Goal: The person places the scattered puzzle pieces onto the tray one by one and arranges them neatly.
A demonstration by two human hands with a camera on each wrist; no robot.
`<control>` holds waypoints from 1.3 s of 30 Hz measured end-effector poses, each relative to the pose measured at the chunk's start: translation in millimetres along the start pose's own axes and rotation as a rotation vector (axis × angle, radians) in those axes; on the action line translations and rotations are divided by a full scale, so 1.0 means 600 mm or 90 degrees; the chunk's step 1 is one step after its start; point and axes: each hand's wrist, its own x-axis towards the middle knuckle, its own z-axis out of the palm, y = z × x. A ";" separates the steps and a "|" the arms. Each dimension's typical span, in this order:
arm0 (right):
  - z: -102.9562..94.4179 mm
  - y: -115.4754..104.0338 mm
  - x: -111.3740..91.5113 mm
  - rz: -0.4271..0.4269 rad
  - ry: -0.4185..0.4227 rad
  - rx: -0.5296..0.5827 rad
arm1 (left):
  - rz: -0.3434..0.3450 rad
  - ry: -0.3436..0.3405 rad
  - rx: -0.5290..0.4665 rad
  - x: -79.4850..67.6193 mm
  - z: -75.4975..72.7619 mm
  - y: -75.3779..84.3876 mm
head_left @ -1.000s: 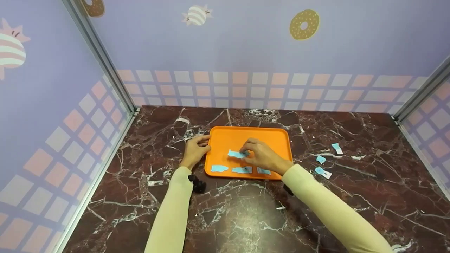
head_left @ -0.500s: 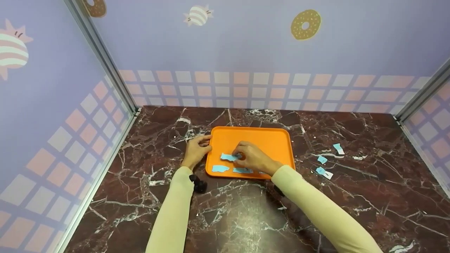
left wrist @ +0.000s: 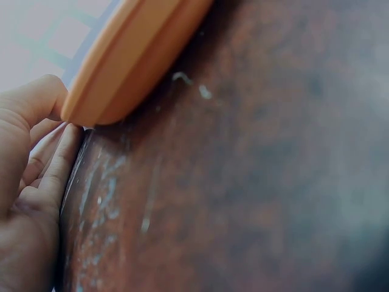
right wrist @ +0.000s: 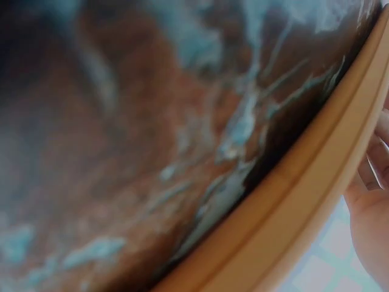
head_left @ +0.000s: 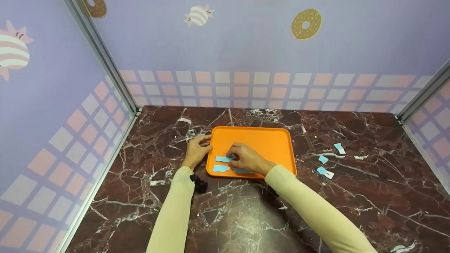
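My left hand point(head_left: 197, 150) rests at the left edge of the orange tray point(head_left: 260, 135), its thumb and fingertips touching the rim. The left wrist view shows the same hand point(left wrist: 36, 164) against the tray's outer wall. Over the tray's left part, my right hand point(head_left: 246, 158) pinches the right end of a torn blue piece of paper point(head_left: 222, 159). Below that lies another blue paper piece point(head_left: 220, 168) near the front rim. A further blue piece point(head_left: 240, 170) is partly covered by the right hand. In the right wrist view the tray wall hides most of the hand point(right wrist: 371, 213).
Several torn blue and white paper scraps point(head_left: 323, 159) lie on the dark marbled table point(head_left: 351, 203), right of the tray. Patterned walls point(head_left: 246, 45) enclose the back and sides. A black device point(head_left: 200, 185) sits at the left wrist.
My right hand has moved left across the tray with the pinched paper piece, which now sits just above the front-left piece. The left hand stays at the tray's edge.
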 end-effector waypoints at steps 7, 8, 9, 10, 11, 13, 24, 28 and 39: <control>0.002 -0.004 0.004 0.008 -0.012 -0.006 | -0.007 -0.001 -0.006 0.000 0.002 0.004; 0.002 -0.004 0.004 0.006 -0.013 -0.006 | -0.007 -0.001 -0.006 0.000 0.003 0.005; 0.002 -0.005 0.005 0.004 -0.013 -0.006 | -0.007 0.000 -0.006 0.000 0.003 0.005; 0.003 -0.005 0.005 0.003 -0.013 -0.006 | -0.004 0.000 -0.007 0.000 0.003 0.006; 0.002 -0.006 0.005 0.002 -0.014 -0.004 | -0.002 0.000 -0.007 0.000 0.004 0.006; 0.002 -0.007 0.005 0.005 -0.017 -0.003 | 0.002 0.001 -0.009 0.000 0.005 0.006; -0.006 -0.005 -0.002 0.015 -0.019 -0.011 | 0.009 -0.002 0.007 0.001 0.006 0.005; -0.020 -0.007 -0.007 0.034 -0.016 -0.006 | 0.017 0.004 0.010 0.002 0.005 0.004; -0.062 -0.004 -0.038 0.033 0.021 0.015 | 0.011 0.009 0.003 0.002 0.003 -0.001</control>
